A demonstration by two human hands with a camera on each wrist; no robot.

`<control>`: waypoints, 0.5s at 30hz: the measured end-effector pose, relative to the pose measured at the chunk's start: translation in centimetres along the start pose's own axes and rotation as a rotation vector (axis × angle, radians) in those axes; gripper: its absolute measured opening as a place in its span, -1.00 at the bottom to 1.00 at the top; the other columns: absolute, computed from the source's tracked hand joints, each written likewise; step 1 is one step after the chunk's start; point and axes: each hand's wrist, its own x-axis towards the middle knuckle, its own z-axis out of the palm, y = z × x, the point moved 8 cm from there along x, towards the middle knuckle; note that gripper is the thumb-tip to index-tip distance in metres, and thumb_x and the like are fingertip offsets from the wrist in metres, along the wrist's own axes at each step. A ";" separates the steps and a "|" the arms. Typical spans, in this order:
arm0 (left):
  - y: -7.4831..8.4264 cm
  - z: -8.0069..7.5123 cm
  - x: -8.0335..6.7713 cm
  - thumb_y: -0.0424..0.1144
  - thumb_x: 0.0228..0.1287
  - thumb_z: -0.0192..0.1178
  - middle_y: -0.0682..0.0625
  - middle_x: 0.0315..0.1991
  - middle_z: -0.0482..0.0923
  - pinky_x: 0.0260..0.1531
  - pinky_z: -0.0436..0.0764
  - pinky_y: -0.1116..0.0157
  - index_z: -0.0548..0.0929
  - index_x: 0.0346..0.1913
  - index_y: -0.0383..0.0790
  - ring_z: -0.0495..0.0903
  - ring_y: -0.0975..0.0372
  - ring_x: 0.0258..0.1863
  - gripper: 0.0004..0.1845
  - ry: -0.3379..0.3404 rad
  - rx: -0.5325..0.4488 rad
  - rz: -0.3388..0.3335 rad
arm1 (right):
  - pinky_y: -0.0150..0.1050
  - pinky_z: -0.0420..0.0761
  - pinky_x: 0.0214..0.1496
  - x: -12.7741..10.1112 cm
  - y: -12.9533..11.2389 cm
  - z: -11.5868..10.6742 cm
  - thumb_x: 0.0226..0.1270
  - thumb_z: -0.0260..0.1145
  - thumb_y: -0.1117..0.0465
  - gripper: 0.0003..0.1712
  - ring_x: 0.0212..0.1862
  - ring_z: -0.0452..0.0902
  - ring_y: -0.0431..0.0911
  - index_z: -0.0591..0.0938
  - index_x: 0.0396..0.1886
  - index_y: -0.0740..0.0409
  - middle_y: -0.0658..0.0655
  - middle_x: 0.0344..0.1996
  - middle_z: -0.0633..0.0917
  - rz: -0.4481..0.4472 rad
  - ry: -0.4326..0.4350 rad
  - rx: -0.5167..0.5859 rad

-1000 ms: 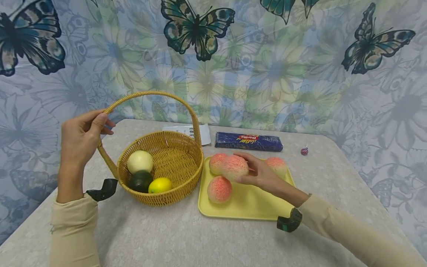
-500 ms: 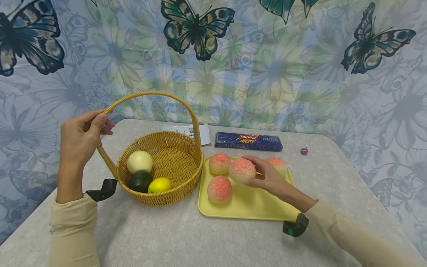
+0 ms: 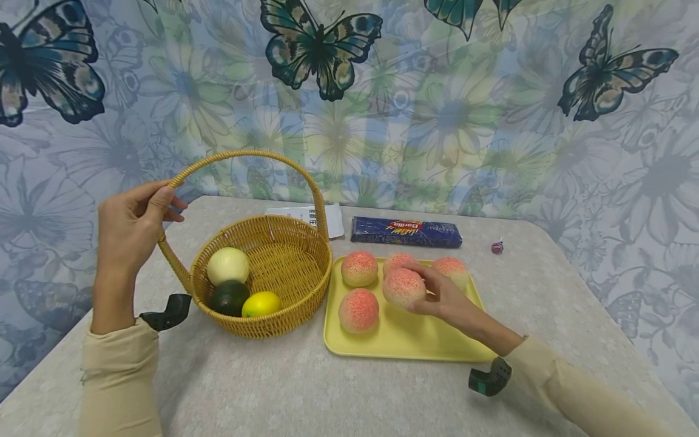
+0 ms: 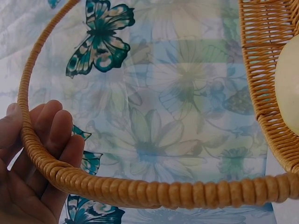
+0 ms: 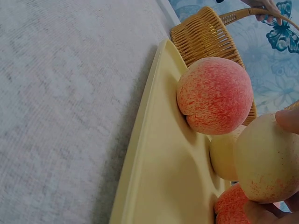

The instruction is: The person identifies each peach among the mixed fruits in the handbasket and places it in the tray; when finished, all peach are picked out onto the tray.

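From the head cam, the left hand (image 3: 131,227) is wrapped around the handle of the wicker basket (image 3: 262,276), which sits just left of the yellow tray (image 3: 401,340). Inside the basket are a pale round fruit (image 3: 228,265), a dark green one (image 3: 230,295) and a lemon (image 3: 261,303). The right hand (image 3: 445,294) grips a peach (image 3: 404,287) over the tray, with three more peaches on the tray around it. A blue pasta pack (image 3: 406,231) lies behind the tray.

Left wrist cam: fingers (image 4: 51,140) curled round the handle (image 4: 154,191).

Right wrist cam: fingertips pinch the held peach (image 5: 266,163), another peach (image 5: 215,95) rests on the tray (image 5: 154,154) between it and the basket.
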 end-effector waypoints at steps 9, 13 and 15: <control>-0.1 0.0 0.0 -0.13 0.42 0.10 0.38 -0.50 0.56 -0.58 0.43 0.56 0.64 0.09 -0.33 0.57 0.55 -0.57 -0.63 0.000 0.004 -0.010 | -0.15 0.49 0.18 -0.5 0.5 -0.3 0.18 0.38 0.31 -0.19 0.33 0.30 0.13 0.25 0.41 0.15 0.24 0.34 0.31 0.014 0.003 -0.013; -0.1 0.0 0.0 -0.14 0.42 0.10 0.35 -0.49 0.57 -0.57 0.44 0.57 0.64 0.09 -0.33 0.57 0.55 -0.57 -0.63 0.001 0.002 -0.002 | -0.12 0.50 0.17 -0.7 0.8 -0.2 0.18 0.39 0.30 -0.20 0.32 0.30 0.17 0.27 0.40 0.13 0.21 0.34 0.32 0.022 -0.013 -0.024; 0.0 -0.1 -0.1 -0.14 0.42 0.10 0.35 -0.50 0.57 -0.57 0.44 0.57 0.64 0.09 -0.34 0.57 0.55 -0.57 -0.63 0.002 0.004 0.000 | -0.10 0.48 0.18 -0.8 0.9 -0.2 0.17 0.39 0.28 -0.20 0.32 0.30 0.16 0.28 0.39 0.12 0.19 0.33 0.33 0.029 -0.019 -0.038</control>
